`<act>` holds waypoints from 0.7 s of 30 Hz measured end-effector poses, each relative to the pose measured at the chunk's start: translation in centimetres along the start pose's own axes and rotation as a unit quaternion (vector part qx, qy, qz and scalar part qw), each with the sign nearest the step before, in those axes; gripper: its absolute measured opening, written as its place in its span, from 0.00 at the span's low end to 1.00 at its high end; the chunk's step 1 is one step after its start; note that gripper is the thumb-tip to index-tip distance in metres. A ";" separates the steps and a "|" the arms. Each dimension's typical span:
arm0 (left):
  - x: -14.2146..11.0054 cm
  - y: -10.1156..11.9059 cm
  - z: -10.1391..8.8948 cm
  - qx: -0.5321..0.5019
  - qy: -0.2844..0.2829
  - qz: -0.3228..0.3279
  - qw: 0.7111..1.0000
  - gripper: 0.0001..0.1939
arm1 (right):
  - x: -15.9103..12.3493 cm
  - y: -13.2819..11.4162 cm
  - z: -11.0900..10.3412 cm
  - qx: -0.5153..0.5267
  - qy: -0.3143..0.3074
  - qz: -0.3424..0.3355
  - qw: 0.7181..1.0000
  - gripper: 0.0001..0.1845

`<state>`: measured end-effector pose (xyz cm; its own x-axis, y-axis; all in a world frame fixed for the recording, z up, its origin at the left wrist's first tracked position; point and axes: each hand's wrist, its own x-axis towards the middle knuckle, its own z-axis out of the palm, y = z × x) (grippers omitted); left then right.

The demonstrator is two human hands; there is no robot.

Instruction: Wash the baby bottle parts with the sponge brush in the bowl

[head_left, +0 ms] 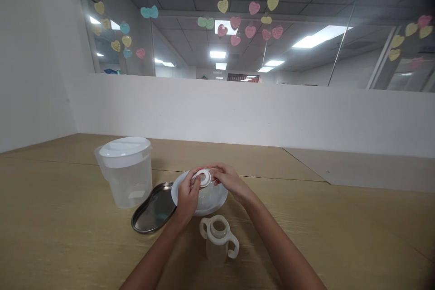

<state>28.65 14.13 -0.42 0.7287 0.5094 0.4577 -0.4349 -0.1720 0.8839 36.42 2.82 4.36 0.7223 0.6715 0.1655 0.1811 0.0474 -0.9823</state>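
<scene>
Two-handled translucent plastic bottle (216, 241) sits up front, open-mouthed. Left hand (189, 192) pinches a white plastic ring (208, 179) over a frosted round plastic bowl (209, 203); right hand (228, 179) is half-curled beside it, can't tell if gripping. I'd pinch by the rim, low above the bowl.
</scene>
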 end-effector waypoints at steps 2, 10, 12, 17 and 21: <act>0.0 0.1 0.0 -0.008 -0.013 -0.007 1.000 0.23 | 0.0 -0.1 -0.2 0.032 0.012 0.022 0.999 0.14; 0.1 0.0 0.0 -0.036 -0.012 -0.043 0.998 0.24 | 0.9 1.2 -0.6 0.104 0.040 0.034 0.993 0.12; 0.2 0.1 0.0 -0.046 -0.008 -0.047 0.998 0.24 | 1.0 1.4 -0.7 0.130 0.040 0.041 0.990 0.13; 0.2 0.4 0.0 -0.071 0.001 -0.059 0.996 0.23 | 0.9 1.4 -1.1 0.188 0.018 0.060 0.980 0.15; 0.3 0.4 0.0 -0.095 0.005 -0.073 0.993 0.22 | 0.9 1.5 -1.2 0.213 -0.004 0.066 0.975 0.17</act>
<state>28.72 14.22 0.06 0.7858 0.5264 0.3248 -0.4181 0.0649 0.9061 38.15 2.56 3.18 0.7146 0.6985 0.0366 -0.2082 0.2624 -0.9422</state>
